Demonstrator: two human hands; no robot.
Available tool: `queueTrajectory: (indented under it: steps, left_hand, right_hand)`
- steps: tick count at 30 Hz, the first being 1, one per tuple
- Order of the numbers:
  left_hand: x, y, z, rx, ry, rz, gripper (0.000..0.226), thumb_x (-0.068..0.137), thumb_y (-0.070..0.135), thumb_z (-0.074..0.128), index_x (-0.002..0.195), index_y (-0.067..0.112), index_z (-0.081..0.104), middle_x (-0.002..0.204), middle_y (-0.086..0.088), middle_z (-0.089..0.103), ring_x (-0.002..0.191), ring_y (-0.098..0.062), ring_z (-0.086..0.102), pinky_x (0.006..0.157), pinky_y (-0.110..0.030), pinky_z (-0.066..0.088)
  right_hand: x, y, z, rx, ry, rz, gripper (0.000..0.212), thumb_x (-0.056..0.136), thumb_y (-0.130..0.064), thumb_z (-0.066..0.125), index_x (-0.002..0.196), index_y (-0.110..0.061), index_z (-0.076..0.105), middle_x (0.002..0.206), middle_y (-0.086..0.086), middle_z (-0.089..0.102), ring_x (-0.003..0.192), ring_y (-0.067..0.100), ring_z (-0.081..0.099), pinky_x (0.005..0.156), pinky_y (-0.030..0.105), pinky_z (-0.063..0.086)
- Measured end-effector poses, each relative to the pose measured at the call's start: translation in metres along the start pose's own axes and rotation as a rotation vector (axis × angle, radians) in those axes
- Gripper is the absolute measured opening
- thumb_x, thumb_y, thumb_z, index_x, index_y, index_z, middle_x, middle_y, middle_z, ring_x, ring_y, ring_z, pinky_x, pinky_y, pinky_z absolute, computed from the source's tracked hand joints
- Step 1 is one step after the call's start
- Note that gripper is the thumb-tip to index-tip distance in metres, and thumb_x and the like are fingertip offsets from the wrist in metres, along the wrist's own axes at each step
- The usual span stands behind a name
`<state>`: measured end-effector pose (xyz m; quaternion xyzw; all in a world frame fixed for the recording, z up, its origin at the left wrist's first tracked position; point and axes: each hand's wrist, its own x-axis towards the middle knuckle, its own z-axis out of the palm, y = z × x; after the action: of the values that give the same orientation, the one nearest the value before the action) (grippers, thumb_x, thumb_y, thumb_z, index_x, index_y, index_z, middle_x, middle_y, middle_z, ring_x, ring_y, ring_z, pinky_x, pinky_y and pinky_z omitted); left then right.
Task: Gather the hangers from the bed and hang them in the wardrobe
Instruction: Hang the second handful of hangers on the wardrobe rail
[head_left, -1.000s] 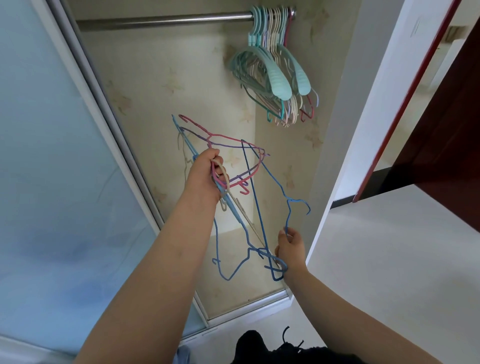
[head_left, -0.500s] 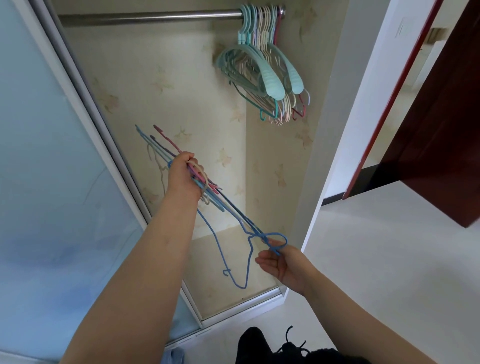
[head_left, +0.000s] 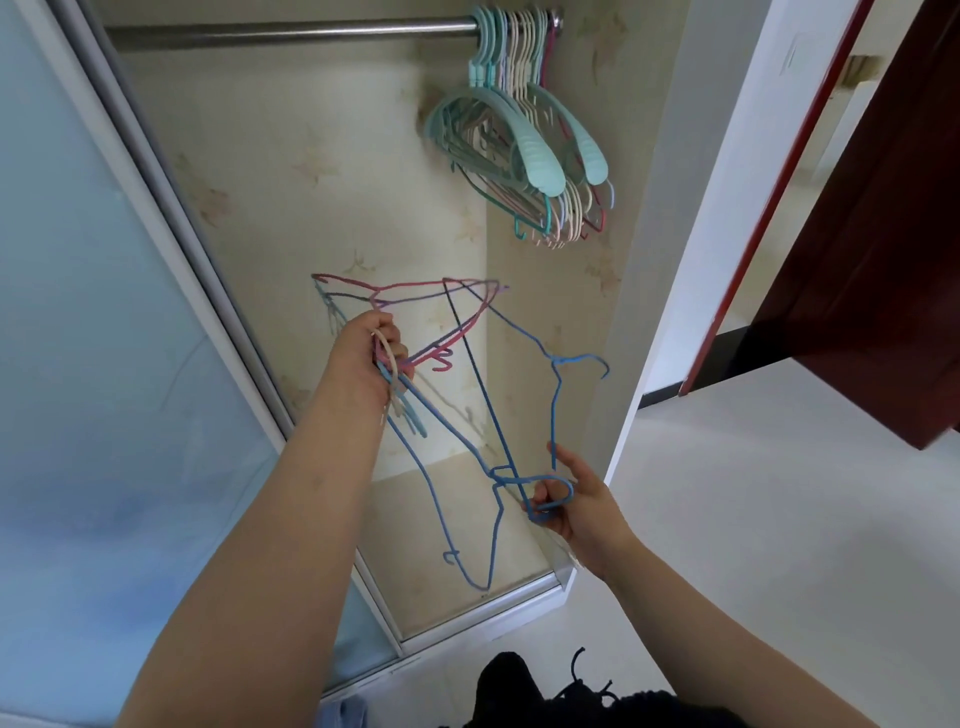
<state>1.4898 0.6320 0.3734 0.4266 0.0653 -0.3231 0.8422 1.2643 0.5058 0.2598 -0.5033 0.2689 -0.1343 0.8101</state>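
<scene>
No readable writing seen, bundle of wire hangers (head_left: 415, 332) gripped at frame centre by left hand (head_left: 371, 353), fanned wider than half a second earlier, blue hanger hook (head_left: 550, 493) pinched by right hand (head_left: 576, 499) fingers, hung hangers (head_left: 519, 150) bunched on wardrobe rail (head_left: 291, 35), upper right.
</scene>
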Motion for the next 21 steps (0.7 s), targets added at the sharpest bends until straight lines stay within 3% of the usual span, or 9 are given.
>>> queueTrajectory:
  steps: [3,7,11,14,21]
  left_hand:
    - [-0.001,0.001,0.000,-0.013,-0.104,-0.087,0.028,0.090,0.013,0.047,0.064,0.018,0.039,0.045,0.008,0.039,0.033,-0.006,0.027,0.034,-0.015,0.020]
    - [-0.010,0.005,0.005,0.090,-0.254,-0.120,0.015,0.088,0.018,0.051,0.074,0.015,0.048,0.047,0.010,0.041,0.037,-0.004,0.031,0.037,-0.016,0.024]
    - [-0.014,0.004,0.011,0.082,-0.245,-0.090,0.018,0.089,0.016,0.049,0.073,0.011,0.051,0.045,0.009,0.042,0.036,-0.004,0.036,0.037,-0.015,0.028]
    - [-0.013,-0.003,0.001,0.110,-0.238,-0.072,0.018,0.088,0.016,0.050,0.071,0.015,0.047,0.046,0.009,0.040,0.041,-0.004,0.038,0.043,-0.015,0.027]
    - [-0.018,-0.010,-0.021,0.105,-0.288,-0.171,0.018,0.085,0.016,0.057,0.068,0.013,0.051,0.054,0.002,0.046,0.056,-0.013,0.051,0.066,-0.028,0.052]
  right_hand:
    - [0.001,-0.001,0.005,-0.166,0.000,-0.056,0.040,0.097,0.005,0.041,0.128,-0.018,0.048,0.066,0.011,0.050,0.054,0.023,0.058,0.057,0.034,0.056]
    - [0.003,0.002,0.011,-0.225,0.099,-0.127,0.026,0.102,-0.005,0.036,0.122,-0.016,0.049,0.064,0.010,0.047,0.047,0.023,0.054,0.051,0.032,0.052]
    - [0.010,0.004,0.013,-0.171,0.212,-0.082,0.023,0.103,-0.010,0.032,0.114,-0.011,0.052,0.067,0.009,0.043,0.049,0.023,0.047,0.050,0.031,0.049]
    - [0.009,0.002,0.009,-0.206,0.279,-0.115,0.025,0.103,-0.011,0.031,0.111,-0.012,0.054,0.067,0.008,0.042,0.041,0.016,0.041,0.038,0.022,0.042]
    - [0.003,-0.005,-0.007,-0.287,0.348,-0.231,0.020,0.103,-0.017,0.036,0.108,-0.013,0.055,0.068,0.006,0.044,0.040,0.012,0.039,0.037,0.022,0.040]
